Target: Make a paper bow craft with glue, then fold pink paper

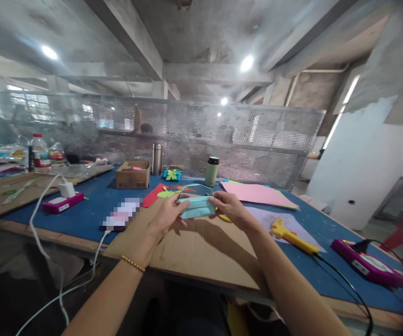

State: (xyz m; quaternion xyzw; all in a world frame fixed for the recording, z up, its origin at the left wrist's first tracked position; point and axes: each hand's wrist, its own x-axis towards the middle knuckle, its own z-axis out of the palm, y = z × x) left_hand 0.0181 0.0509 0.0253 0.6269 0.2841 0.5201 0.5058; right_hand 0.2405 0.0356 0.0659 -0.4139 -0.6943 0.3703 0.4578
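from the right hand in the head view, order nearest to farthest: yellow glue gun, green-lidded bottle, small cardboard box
1. yellow glue gun, just right of the right hand, on the table.
2. green-lidded bottle, behind the hand.
3. small cardboard box, far back left.

Light blue folded paper piece [198, 207], held level above cardboard sheet [204, 252]

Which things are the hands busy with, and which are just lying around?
In use:
- left hand and right hand, each gripping an end
- light blue paper piece, held between them
- cardboard sheet, lying under the hands

Lying about:
- yellow glue gun
- pink paper
- cardboard box
- green flask
- steel flask
- phone
- purple power strip
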